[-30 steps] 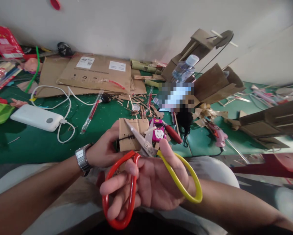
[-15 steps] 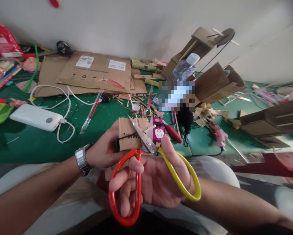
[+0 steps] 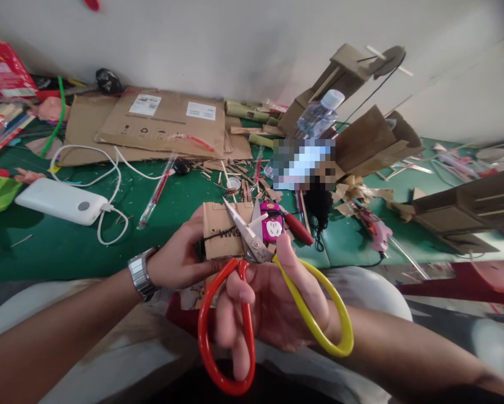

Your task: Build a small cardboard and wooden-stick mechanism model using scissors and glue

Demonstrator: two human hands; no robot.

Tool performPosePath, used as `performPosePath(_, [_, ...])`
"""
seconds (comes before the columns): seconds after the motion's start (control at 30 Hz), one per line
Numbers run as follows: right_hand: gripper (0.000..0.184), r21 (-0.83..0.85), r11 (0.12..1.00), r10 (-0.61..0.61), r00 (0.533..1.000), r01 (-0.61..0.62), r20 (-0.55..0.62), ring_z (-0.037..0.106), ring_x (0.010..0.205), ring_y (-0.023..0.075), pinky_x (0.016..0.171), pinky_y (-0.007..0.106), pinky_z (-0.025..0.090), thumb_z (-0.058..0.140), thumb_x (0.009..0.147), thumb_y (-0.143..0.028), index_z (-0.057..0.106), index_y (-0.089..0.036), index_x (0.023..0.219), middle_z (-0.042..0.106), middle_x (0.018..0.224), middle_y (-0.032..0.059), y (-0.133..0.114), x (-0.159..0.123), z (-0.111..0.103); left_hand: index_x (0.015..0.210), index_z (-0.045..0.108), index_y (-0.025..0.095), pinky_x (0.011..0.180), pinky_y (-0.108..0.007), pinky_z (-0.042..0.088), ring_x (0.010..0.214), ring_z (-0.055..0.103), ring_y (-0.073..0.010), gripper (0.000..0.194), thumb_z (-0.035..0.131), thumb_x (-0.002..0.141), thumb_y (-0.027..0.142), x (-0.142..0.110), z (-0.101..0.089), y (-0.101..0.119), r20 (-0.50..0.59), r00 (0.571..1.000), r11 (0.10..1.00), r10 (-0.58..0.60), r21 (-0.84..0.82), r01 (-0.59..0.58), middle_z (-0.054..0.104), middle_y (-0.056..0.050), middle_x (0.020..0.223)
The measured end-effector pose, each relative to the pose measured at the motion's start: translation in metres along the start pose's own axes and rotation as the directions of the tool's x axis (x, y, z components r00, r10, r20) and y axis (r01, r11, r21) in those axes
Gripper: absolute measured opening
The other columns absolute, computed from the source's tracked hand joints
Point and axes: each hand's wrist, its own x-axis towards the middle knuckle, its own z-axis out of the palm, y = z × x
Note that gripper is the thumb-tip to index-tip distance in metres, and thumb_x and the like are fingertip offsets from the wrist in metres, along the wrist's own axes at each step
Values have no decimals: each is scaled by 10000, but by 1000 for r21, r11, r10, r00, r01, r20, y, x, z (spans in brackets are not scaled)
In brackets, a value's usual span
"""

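My left hand (image 3: pixel 182 252) grips a small cardboard box (image 3: pixel 222 224) by its left side; dark lettering and a black cord show on its face. In my right hand (image 3: pixel 277 303) is a pair of scissors (image 3: pixel 255 244) with one red and one yellow handle loop. My fingers pass through the red loop and my thumb through the yellow one. The blades stand apart, pointing away from me. One blade lies in front of the box, and a thin white stick (image 3: pixel 258 219) crosses near the other. Whether a blade touches the box I cannot tell.
Beyond the blades are a purple power socket (image 3: pixel 272 227) and a red-handled tool (image 3: pixel 299 227). A white power bank (image 3: pixel 61 200) with its cable lies left. Flattened cardboard (image 3: pixel 159 126), a water bottle (image 3: pixel 321 115), a pink glue gun (image 3: pixel 378 233) and cardboard structures (image 3: pixel 466 205) stand around.
The scissors have shifted slightly right, their red handle swinging toward the yellow one and the blades coming closer together. My left hand and the box have barely moved.
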Motion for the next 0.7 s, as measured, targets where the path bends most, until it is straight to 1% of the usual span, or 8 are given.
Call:
performPosePath(0.1, [916, -18, 1000, -13, 999, 12, -39, 734, 536, 222, 510, 247, 423, 141, 910, -993, 590, -195, 867, 752, 701, 66, 2, 0, -3, 1152, 771, 195, 1112, -536, 548, 1225, 698, -339, 331, 776, 935, 444, -1, 1, -1, -2, 1000, 1000, 23, 13, -23, 793, -124, 1202])
performPosePath(0.17, [942, -5, 999, -48, 998, 48, -37, 720, 493, 229, 487, 235, 391, 101, 905, -990, 588, -185, 859, 739, 654, 84, 6, 0, -7, 1142, 774, 193, 1124, -539, 536, 1265, 677, -353, 322, 778, 936, 439, -1, 1, -1, -11, 1000, 1000, 24, 19, -24, 790, -126, 1206])
performPosePath(0.23, [968, 23, 996, -90, 996, 90, -11, 709, 469, 234, 457, 227, 363, 38, 907, -973, 586, -178, 854, 725, 638, 94, 10, 2, -10, 1136, 777, 195, 1133, -547, 527, 1277, 667, -358, 317, 778, 936, 442, 0, 1, -1, -14, 1000, 999, 22, 27, -22, 789, -124, 1210])
performPosePath(0.33, [967, 54, 994, -102, 994, 100, 46, 727, 502, 233, 432, 224, 343, -29, 948, -910, 590, -171, 868, 709, 664, 87, 12, 3, -11, 1150, 782, 205, 1139, -545, 529, 1263, 674, -348, 324, 793, 924, 438, 0, 0, -1, -5, 1000, 999, 23, 44, -23, 790, -115, 1235])
performPosePath(0.43, [956, 48, 995, -84, 996, 82, 44, 737, 530, 221, 438, 226, 357, -65, 981, -858, 588, -167, 878, 697, 671, 75, 9, 2, -9, 1198, 782, 213, 1146, -540, 531, 1283, 668, -344, 337, 795, 926, 411, -1, 0, -1, -7, 999, 998, 37, 57, -36, 771, -114, 1318])
performPosePath(0.57, [960, 6, 997, -74, 997, 74, -20, 685, 467, 190, 496, 247, 415, -35, 938, -922, 560, -175, 840, 684, 639, 53, 7, 1, -6, 1323, 745, 229, 1166, -551, 520, 1375, 615, -363, 458, 814, 911, 416, -2, 1, -2, -19, 1000, 997, 24, 72, -23, 721, -121, 1436])
performPosePath(0.63, [965, 6, 997, -77, 997, 77, -23, 663, 456, 181, 529, 266, 447, -30, 928, -935, 559, -176, 832, 669, 636, 40, 8, 1, -5, 1314, 749, 222, 1178, -566, 508, 1376, 613, -364, 448, 804, 918, 424, -1, 1, -2, -25, 999, 998, 25, 60, -24, 726, -126, 1423])
performPosePath(0.7, [946, 22, 996, -86, 996, 87, -6, 671, 492, 182, 583, 297, 491, 8, 948, -925, 574, -173, 858, 658, 678, 26, 8, 3, -4, 1267, 764, 212, 1176, -572, 510, 1355, 626, -362, 411, 791, 928, 443, 0, 2, -2, -32, 999, 999, 32, 42, -30, 741, -130, 1388])
